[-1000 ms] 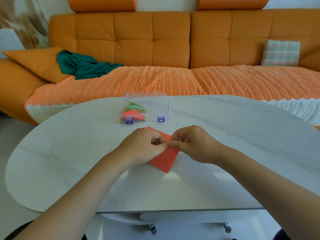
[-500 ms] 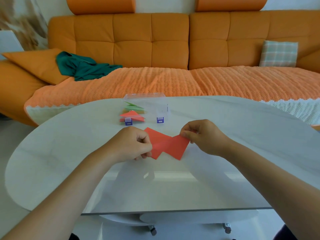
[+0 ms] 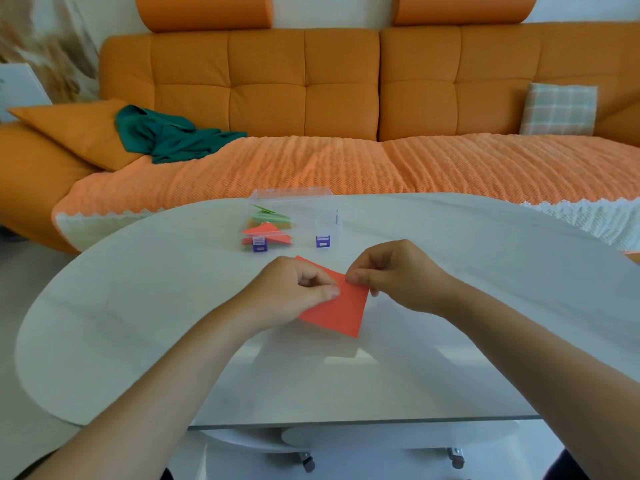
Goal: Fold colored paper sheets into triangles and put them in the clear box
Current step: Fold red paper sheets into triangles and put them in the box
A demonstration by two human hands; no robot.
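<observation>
So the left hand (image 3: 294, 292) and right hand (image 3: 391, 275) are both pinching the red paper sheet (image 3: 336, 313) just this side of the clear box (image 3: 294, 216), which is sitting straight beyond the left hand.

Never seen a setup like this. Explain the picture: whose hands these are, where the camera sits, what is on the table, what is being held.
No machine here: a person works with bare hands, and the single camera is worn on their head, looking forward and down. The left hand and right hand both pinch a red paper sheet over a white oval table. Farther back on the table stands a clear plastic box holding folded red and green paper triangles. An orange sofa is behind.
</observation>
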